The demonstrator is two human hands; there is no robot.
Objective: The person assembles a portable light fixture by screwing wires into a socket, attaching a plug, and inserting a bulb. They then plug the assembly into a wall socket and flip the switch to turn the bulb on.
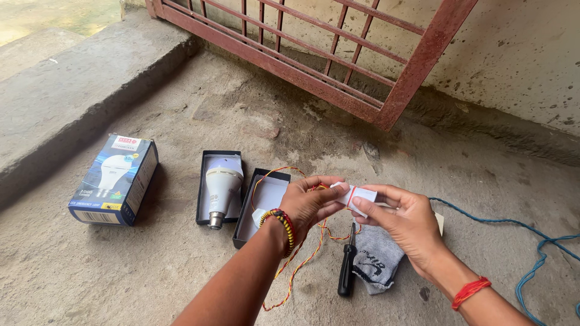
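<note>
My left hand (309,204) and my right hand (403,220) together hold a small white holder-like part (356,195) with a red line on it, pinched between the fingertips of both. A twisted red-and-yellow wire (300,264) hangs from it and trails down to the concrete floor. Under my hands lie a black-handled screwdriver (347,265) and a grey cloth (376,258). To the left, a white bulb (221,184) rests in an open black tray (202,192); a second black tray (245,224) sits beside it.
A blue printed bulb box (115,180) lies at the left. A blue cord (531,247) snakes over the floor at the right. A red metal gate (338,54) leans on the wall behind; a concrete step (66,90) rises at the left.
</note>
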